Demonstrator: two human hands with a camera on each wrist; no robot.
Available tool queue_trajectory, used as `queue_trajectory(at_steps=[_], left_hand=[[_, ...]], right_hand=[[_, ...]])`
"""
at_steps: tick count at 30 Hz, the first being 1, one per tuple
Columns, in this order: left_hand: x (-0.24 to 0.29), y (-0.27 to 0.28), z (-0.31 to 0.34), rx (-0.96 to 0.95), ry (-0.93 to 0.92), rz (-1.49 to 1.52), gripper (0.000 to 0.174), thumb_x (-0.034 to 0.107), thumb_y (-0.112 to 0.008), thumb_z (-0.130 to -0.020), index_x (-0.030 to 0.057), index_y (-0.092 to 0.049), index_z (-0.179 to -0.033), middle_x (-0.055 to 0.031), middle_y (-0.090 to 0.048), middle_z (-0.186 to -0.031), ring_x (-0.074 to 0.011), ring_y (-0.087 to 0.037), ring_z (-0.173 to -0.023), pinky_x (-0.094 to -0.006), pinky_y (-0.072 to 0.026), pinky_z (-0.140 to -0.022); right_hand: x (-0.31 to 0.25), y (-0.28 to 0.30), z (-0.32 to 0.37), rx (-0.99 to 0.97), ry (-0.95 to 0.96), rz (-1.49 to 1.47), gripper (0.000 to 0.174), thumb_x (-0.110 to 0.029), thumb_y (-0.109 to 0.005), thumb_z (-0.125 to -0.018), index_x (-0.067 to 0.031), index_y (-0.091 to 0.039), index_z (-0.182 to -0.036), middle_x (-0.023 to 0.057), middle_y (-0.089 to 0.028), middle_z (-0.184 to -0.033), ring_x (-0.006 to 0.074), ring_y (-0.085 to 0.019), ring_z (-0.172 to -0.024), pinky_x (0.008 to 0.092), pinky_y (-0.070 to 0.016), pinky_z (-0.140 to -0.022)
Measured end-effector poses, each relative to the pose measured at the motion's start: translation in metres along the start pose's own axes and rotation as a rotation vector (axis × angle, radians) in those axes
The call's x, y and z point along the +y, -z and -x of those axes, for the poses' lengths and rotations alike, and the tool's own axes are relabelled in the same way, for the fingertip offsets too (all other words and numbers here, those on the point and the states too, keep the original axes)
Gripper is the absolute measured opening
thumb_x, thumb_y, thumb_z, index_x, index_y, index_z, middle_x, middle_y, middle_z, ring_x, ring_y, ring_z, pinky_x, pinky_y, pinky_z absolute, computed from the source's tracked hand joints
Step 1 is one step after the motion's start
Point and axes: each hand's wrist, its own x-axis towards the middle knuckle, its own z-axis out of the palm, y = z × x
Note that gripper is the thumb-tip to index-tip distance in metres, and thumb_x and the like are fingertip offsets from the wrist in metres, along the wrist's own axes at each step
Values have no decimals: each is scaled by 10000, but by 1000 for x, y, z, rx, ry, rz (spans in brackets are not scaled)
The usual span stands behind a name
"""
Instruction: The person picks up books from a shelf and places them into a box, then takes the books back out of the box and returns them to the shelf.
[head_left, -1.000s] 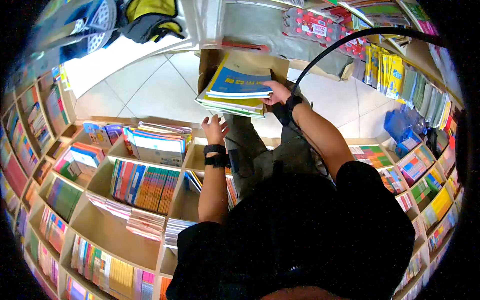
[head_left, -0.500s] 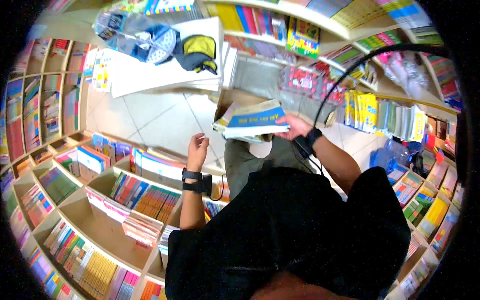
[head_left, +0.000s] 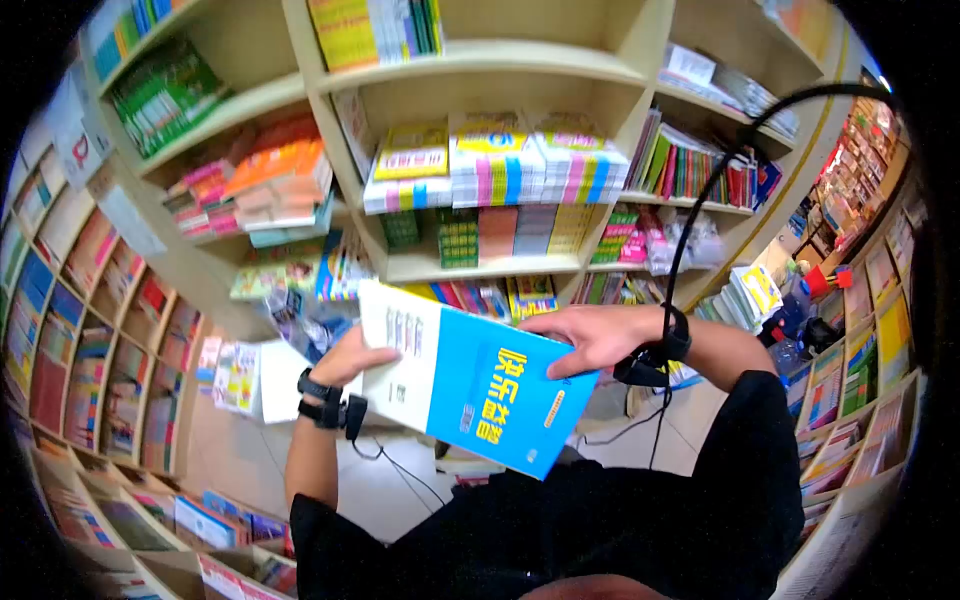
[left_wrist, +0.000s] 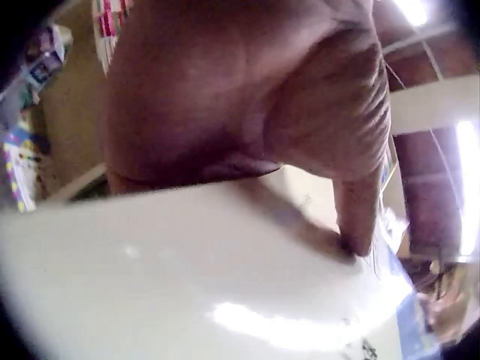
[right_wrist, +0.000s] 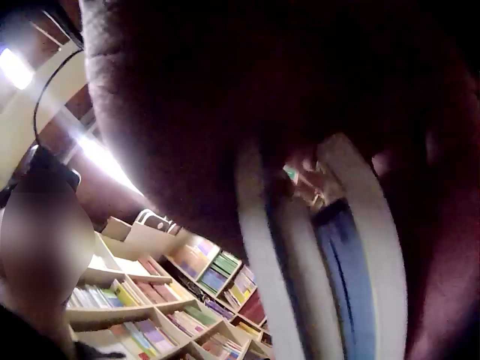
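Books topped by a white and blue cover (head_left: 505, 390) with large yellow lettering are held up in front of the body in the head view. At the white end, my left hand (head_left: 350, 360) grips the edge, thumb on the cover. My right hand (head_left: 605, 335) pinches the far blue edge, thumb on top. White glossy cover (left_wrist: 150, 270) spreads under the left hand (left_wrist: 247, 97) in the left wrist view, its far fingers hidden. Several book edges (right_wrist: 352, 277) show between thumb and fingers of the right hand (right_wrist: 187, 127) in the right wrist view.
Tall shelves (head_left: 540, 62) with stacked books stand ahead, and slanted bookracks (head_left: 110, 330) line the left. A black cable (head_left: 690, 215) arcs past the right hand. Blue plastic bottles (head_left: 795, 305) lie at the right, beside a row of upright books (head_left: 735, 300).
The head view has swung up toward the shelves. The books have come up from the cardboard box, and my left hand, empty before, now grips their white end.
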Motion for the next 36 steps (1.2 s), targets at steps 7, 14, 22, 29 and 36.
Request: queue_trajectory(at_steps=[7, 14, 22, 29, 36], left_hand=[[7, -63, 44, 60, -176, 407, 686, 152, -707, -763, -14, -359, -1330, -149, -527, -1249, -263, -549, -1116, -386, -472, -929], [74, -135, 13, 509, -508, 454, 528, 79, -537, -865, -29, -323, -1336, -168, -485, -1268, -273, -512, -1148, -379, -432, -965], [188, -164, -129, 520, -759, 607, 440, 266, -383, -986, -8, -366, -1330, -144, -508, -1279, -256, -532, -1140, -385, -448, -953], [234, -186, -261, 640, -883, 787, 396, 209, -457, -947, -20, -415, -1268, -123, -546, -1192, -237, -572, -1051, -378, -470, -880], [236, -208, -344, 639, -844, 828, 300, 240, -430, -963, -1, -467, -1136, -118, -561, -1119, -237, -556, -1039, -426, -457, -897]], right_hand=[[-15, 92, -1, -399, 133, -48, 535, -177, -668, -845, -23, -425, -1296, 109, -603, -1116, 145, -582, -949, 309, -494, -789], [30, 200, 23, 693, 195, -161, 333, -234, -526, -937, -40, -496, -1205, 83, -648, -994, 142, -628, -881, 262, -502, -744], [158, 190, 94, 1088, 181, -854, 373, -320, -480, -957, -28, -492, -1188, 105, -645, -963, 193, -642, -852, 282, -516, -702], [178, 150, 198, 1230, 255, -672, 310, -263, -441, -978, -16, -498, -1157, 127, -645, -912, 187, -636, -807, 281, -511, -694], [205, 177, 186, 1148, -41, -270, 289, -190, -536, -929, -4, -512, -1149, 95, -658, -894, 161, -644, -824, 267, -507, -705]])
